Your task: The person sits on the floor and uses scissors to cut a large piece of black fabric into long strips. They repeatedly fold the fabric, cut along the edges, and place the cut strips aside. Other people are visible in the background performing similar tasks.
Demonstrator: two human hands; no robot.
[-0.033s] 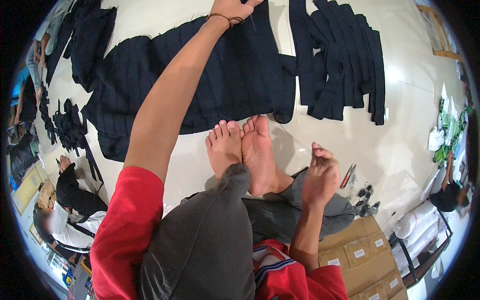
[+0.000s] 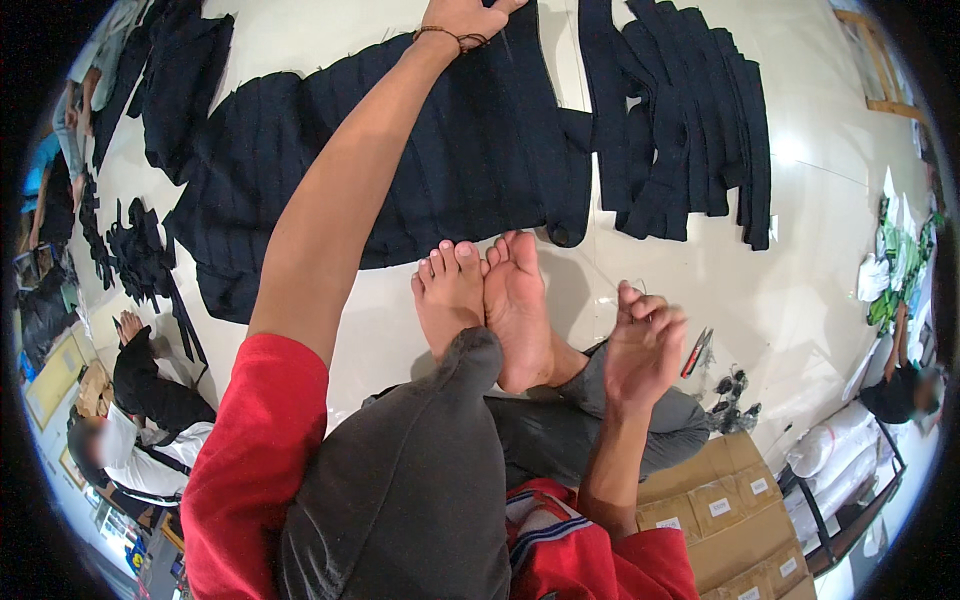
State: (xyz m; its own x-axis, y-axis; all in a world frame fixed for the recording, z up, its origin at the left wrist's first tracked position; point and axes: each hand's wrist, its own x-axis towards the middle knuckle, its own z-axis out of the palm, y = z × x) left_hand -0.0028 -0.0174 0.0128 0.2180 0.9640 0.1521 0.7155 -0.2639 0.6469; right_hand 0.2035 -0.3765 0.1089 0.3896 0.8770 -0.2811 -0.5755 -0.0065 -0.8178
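My left hand (image 2: 468, 16) reaches to the top edge of the view, over a wide spread of dark navy cloth pieces (image 2: 450, 150) laid in overlapping rows on the floor. Its fingertips are mostly cut off by the frame. My right hand (image 2: 642, 352) is raised over my bent leg, palm toward me, with fingers curled and slightly blurred. A thin, thread-like line shows at its fingertips, too fine to name. Close to that hand, red-handled snips (image 2: 692, 358) lie on the floor, beside a small heap of dark scraps (image 2: 735, 402).
More dark cloth strips (image 2: 700, 120) lie fanned at the right. A brown cardboard box (image 2: 715, 510) stands by my right forearm. Black scraps (image 2: 135, 250) are heaped at the left, near a seated person (image 2: 150, 450). Plastic-wrapped rolls (image 2: 835, 445) rest on a rack at the far right.
My right hand has turned a little, and its fingers have loosened and spread slightly rightward. The left hand and the cloth stay where they were.
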